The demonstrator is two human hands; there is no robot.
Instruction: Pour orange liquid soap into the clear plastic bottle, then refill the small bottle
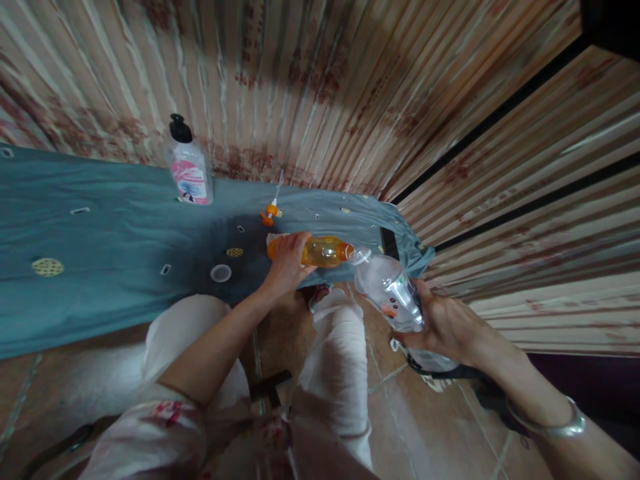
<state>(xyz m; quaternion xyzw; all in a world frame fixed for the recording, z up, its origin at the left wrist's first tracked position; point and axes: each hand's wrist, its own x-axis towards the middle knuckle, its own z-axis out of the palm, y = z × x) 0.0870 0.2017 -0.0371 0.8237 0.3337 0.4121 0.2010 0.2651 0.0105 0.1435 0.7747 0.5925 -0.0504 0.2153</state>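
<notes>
My left hand [290, 260] is closed around a bottle of orange-yellow liquid [327, 252], tipped onto its side with its neck to the right. A larger clear plastic bottle [383, 283] with a silvery label lies tilted in my right hand [443, 320], fingers wrapped round its lower part. The two bottle mouths meet or nearly meet; whether liquid passes between them I cannot make out. An orange pump top [270, 212] with a clear tube lies on the blue-green cloth beyond my left hand. Near my left forearm is a small whitish round cap or dish [221, 273].
A clear bottle with a black pump and pink label [190, 177] stands at the back of the cloth-covered surface [115, 233]. A dark flat object [389, 243] lies near its right end. Pleated curtains [280, 87] hang behind and to the right. Tiled floor [390, 407] shows below.
</notes>
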